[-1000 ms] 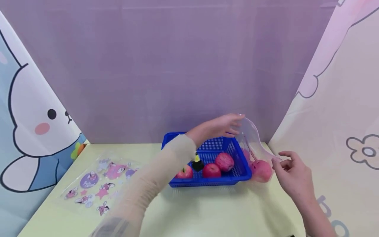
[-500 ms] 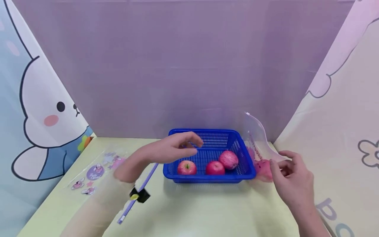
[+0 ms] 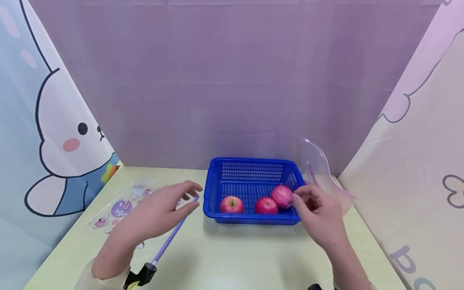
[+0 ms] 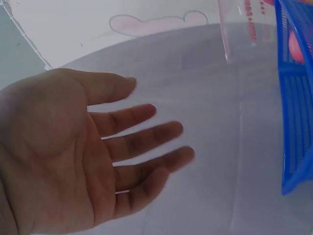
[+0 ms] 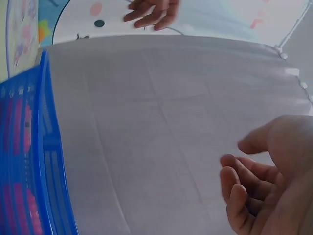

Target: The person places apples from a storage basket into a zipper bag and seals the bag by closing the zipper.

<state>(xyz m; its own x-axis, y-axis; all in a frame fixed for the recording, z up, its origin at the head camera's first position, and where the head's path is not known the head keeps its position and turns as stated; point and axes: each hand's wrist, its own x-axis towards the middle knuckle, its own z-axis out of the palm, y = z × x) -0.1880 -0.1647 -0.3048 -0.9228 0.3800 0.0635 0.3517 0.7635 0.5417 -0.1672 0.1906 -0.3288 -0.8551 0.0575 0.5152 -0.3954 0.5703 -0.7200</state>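
A blue plastic basket (image 3: 250, 218) stands mid-table with a blushed apple (image 3: 232, 204) at its left, a red apple (image 3: 266, 206) near its front and a striped red apple (image 3: 281, 195) at its right. My right hand (image 3: 322, 215) hovers by the basket's right front corner, its fingers loosely curled; the right wrist view shows nothing between thumb and fingers. Behind it a clear zip bag (image 3: 322, 163) stands with its mouth up, its lower part mostly hidden. My left hand (image 3: 156, 211), fingers spread and relaxed, is above a flat printed zip bag (image 3: 121, 207) and holds nothing.
The flat bag's purple zip strip (image 3: 170, 241) runs diagonally beneath the left hand. A purple-grey cloth (image 3: 232, 88) rises behind the basket. Cartoon-printed sheets flank the pale yellow table (image 3: 232, 257) on the left and right.
My left hand has let go of the standing bag's top edge and drawn back left, over the flat bag. The right hand has released that bag's near edge and shifted left toward the basket.
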